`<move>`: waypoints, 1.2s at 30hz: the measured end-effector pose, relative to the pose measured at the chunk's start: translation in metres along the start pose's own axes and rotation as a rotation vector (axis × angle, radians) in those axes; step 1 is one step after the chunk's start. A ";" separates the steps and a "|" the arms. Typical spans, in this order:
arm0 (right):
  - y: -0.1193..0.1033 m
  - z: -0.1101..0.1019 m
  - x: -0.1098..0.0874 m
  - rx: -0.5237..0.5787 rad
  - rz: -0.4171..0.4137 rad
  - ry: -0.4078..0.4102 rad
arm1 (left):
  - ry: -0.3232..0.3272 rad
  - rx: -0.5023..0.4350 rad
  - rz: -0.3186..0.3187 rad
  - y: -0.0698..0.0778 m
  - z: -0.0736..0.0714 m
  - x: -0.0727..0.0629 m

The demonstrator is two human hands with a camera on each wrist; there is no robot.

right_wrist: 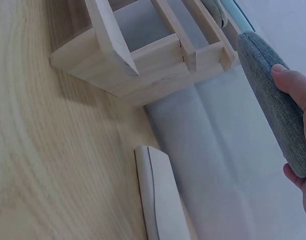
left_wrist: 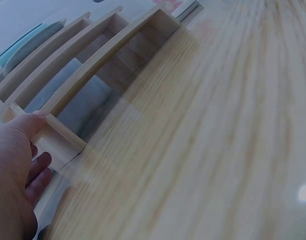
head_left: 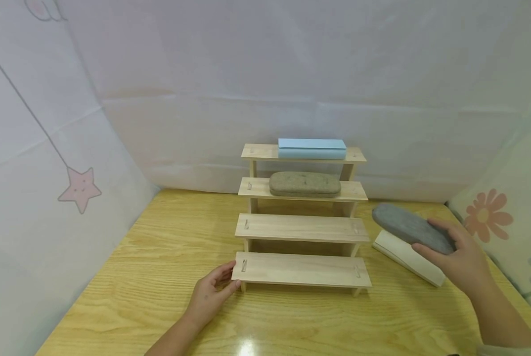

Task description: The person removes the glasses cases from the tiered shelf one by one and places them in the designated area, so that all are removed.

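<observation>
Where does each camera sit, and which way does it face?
Head: worn on the head, facing forward and down at the wooden stand; left grip, right grip and forearms show.
Left wrist: on that wrist, facing along stand and tabletop; left grip shows.
Right wrist: on that wrist, facing stand's side; right grip shows, holding grey case.
Head and right wrist share the white case.

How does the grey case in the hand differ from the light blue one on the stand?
The grey case has rounded ends; the blue case has straight edges and sharper corners. The grey case is held in the right hand, while the blue case rests on the top shelf. Both are long and narrow.
</observation>
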State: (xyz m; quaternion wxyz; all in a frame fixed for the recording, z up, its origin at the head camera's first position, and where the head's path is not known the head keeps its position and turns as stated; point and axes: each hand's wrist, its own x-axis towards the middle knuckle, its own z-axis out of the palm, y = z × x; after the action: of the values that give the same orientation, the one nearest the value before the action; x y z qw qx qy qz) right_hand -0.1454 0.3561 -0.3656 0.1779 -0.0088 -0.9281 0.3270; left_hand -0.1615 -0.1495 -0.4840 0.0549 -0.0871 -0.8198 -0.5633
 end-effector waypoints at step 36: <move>0.048 0.030 -0.035 -0.034 0.111 -0.080 | 0.014 0.027 -0.007 -0.002 0.001 0.001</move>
State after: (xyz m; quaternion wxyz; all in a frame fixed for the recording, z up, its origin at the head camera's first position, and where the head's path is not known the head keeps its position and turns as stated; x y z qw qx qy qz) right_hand -0.1271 0.3710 -0.4282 0.1222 -0.0503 -0.9379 0.3208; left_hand -0.1624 -0.1492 -0.4857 0.0598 -0.0795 -0.8272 -0.5531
